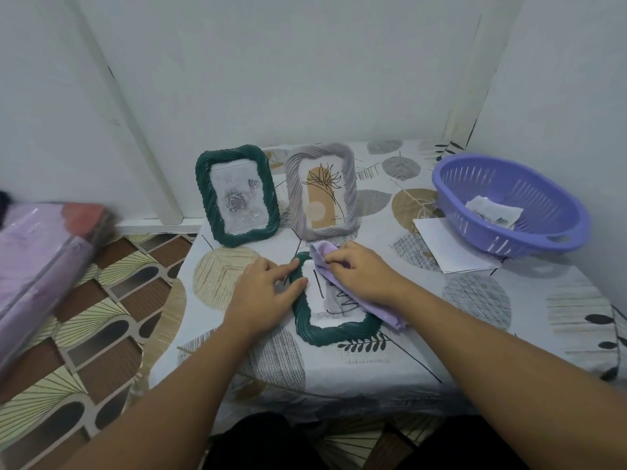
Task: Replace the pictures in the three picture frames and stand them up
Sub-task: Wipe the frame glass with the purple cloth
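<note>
The right hand has its fingers curled around a bunched lilac cloth, pressing it onto the glass of a dark green picture frame that lies flat near the middle of the table, closer to its front edge. The cloth trails across the frame's right side and off over its rim. The left hand lies with fingers nearly straight on the frame's left rim, steadying it, gripping nothing. Inside the flat frame a white sheet with a dark line drawing shows, partly covered by the cloth.

Behind it, toward the table's back edge, two frames stand upright side by side: a dark green one on the left holding a grey rose picture, and a pale grey one on the right with a line-drawn plant on tan shapes.

Near the back right corner sits a purple plastic colander basket with a printed paper in it; a white sheet lies partly beneath its near rim. The table wears a leaf-patterned cloth.
</note>
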`<act>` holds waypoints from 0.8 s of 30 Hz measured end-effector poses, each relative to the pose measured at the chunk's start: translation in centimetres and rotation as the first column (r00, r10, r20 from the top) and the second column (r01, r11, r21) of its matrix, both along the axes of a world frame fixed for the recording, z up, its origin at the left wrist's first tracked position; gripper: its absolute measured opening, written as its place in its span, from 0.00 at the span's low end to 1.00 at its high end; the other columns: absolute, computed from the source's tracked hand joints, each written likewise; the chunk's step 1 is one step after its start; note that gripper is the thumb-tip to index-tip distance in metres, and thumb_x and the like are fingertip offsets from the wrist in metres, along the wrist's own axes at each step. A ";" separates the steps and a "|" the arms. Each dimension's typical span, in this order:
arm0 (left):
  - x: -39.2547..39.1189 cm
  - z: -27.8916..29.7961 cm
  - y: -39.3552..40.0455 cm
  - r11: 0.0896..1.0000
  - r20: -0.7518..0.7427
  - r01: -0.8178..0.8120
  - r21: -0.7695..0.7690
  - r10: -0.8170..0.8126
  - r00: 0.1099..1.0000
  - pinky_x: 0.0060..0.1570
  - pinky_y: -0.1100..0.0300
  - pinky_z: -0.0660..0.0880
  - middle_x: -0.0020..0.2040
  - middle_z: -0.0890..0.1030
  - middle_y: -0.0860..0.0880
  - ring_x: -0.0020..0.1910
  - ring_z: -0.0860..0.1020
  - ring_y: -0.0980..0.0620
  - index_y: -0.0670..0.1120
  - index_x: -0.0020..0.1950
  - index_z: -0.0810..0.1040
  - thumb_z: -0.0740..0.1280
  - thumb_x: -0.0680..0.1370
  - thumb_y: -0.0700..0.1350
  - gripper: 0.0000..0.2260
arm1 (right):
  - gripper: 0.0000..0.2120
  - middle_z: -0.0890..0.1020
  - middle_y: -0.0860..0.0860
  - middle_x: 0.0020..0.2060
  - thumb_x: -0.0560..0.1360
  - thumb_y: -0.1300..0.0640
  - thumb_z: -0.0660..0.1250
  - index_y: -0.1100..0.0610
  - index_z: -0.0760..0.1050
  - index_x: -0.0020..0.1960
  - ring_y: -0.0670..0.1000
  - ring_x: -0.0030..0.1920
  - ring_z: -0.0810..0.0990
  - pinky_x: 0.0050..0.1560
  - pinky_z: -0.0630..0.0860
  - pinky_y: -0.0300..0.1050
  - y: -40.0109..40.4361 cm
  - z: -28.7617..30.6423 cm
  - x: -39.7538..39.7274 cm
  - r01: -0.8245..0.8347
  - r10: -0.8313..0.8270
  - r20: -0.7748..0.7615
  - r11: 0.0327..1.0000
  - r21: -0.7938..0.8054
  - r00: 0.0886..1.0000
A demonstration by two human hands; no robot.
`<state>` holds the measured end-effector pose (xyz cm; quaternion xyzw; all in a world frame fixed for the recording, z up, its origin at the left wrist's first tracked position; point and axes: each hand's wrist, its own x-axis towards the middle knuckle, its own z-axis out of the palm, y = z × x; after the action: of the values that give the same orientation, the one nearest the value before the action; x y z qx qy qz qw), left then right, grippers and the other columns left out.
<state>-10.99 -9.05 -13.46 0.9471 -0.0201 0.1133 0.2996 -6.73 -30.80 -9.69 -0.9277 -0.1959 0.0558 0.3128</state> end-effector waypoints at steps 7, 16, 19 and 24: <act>0.2 -0.2 0.1 1.000 -0.002 -0.006 0.007 0.006 1.000 0.56 0.50 0.73 0.48 0.72 0.56 0.50 0.72 0.54 0.62 0.69 0.78 0.66 0.77 0.66 0.22 | 0.10 0.74 0.51 0.44 0.81 0.44 0.64 0.41 0.82 0.45 0.49 0.45 0.74 0.56 0.74 0.53 0.6 -0.4 0.5 0.007 -0.007 0.073 1.000 0.003 0.997; 0.3 -0.3 0.2 1.000 0.006 -0.006 0.020 0.006 1.000 0.55 0.49 0.73 0.47 0.72 0.56 0.50 0.72 0.53 0.61 0.69 0.78 0.66 0.77 0.66 0.22 | 0.12 0.76 0.47 0.41 0.81 0.46 0.65 0.50 0.84 0.46 0.49 0.45 0.73 0.58 0.73 0.56 0.9 -0.5 1.0 -0.013 0.028 0.125 0.993 -0.118 0.992; 0.3 -0.4 0.2 1.000 0.009 -0.009 0.024 0.009 1.000 0.55 0.50 0.73 0.48 0.72 0.56 0.50 0.72 0.53 0.61 0.69 0.78 0.66 0.77 0.66 0.22 | 0.13 0.76 0.48 0.41 0.80 0.45 0.65 0.51 0.83 0.45 0.49 0.43 0.74 0.53 0.73 0.53 1.0 -0.9 1.3 0.006 0.010 0.157 0.995 -0.101 0.987; 0.3 -0.4 0.2 1.000 -0.006 -0.005 0.009 0.006 1.000 0.55 0.50 0.73 0.48 0.72 0.56 0.50 0.71 0.54 0.60 0.68 0.79 0.67 0.76 0.66 0.22 | 0.14 0.73 0.44 0.37 0.80 0.44 0.66 0.50 0.82 0.42 0.43 0.38 0.70 0.54 0.72 0.54 1.9 -1.1 1.9 0.045 -0.029 0.189 0.996 -0.081 0.982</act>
<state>-10.66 -8.87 -13.83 0.9489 -0.0171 0.1111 0.2950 -4.84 -28.85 -10.75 -0.9448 -0.2047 -0.0292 0.2543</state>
